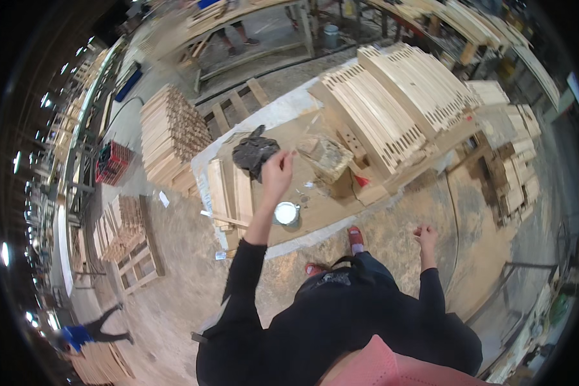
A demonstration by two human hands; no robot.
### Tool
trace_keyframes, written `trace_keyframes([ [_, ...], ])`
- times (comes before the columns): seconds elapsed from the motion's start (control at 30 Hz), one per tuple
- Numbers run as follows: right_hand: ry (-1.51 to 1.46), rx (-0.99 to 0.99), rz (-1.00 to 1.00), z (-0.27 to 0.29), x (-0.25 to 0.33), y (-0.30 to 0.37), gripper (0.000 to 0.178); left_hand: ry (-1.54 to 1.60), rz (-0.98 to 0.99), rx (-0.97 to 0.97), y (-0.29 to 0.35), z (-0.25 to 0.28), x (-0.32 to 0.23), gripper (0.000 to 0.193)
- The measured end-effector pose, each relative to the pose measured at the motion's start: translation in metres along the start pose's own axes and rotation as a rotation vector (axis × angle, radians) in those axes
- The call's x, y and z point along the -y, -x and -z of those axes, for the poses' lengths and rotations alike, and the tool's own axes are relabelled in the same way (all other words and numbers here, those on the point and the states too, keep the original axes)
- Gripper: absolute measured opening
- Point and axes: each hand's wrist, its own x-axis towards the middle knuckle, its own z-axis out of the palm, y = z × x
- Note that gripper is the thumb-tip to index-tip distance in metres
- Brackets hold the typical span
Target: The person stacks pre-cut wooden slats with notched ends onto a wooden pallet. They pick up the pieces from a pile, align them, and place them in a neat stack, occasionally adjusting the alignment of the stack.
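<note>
My left hand [278, 172] reaches over the low work table [315, 209], with its fingers drawn together in a pinch. Whatever is between them, if anything, is too small to tell. Just beyond the hand lies a crumpled black plastic bag [249, 154]. A cloudy, clear plastic bag [328, 157] sits to its right. Below my left wrist stands a round tub [287, 213] with a white top. Wooden strips [243, 198] lie along the table's left side. My right hand [426, 236] hangs off to the right of the table, fingers curled; their contents are hidden.
Rows of notched wooden slats [373, 116] cover the table's far right, near a small red object [362, 181]. Stacked wood [170, 138], a pallet [138, 267] and a red crate [114, 163] stand left. Another person [77, 334] is at the lower left.
</note>
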Motion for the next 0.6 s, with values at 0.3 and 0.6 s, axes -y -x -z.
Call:
trace_keyframes([
  [0.3,-0.046,-0.17,-0.21,0.079,-0.108,-0.008,0.023,-0.514,-0.476,0.137,-0.094,-0.056,-0.082,0.019],
  [0.6,0.048,-0.078,-0.477,0.107,-0.158,-0.003,0.022,-0.782,-0.621,0.43,-0.129,-0.15,-0.067,0.016],
])
